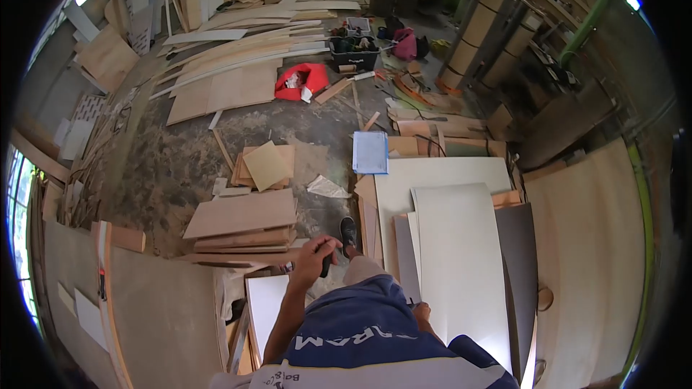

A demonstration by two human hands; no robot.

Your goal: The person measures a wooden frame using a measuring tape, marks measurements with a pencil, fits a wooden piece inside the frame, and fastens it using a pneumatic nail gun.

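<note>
The big white sheet [458, 245] lies on the stacked boards [389, 176] to my right, beside a blue shirt [353, 310] whose large white lettering [355, 338] and smaller dark writing [276, 377] I can't read reliably. My left hand [316, 259] is curled with fingers drawn together, a dark object [326, 268] just under it, possibly gripped; my right hand [423, 311], half hidden, sits at the sheet's near edge, its grip impossible to tell.
</note>
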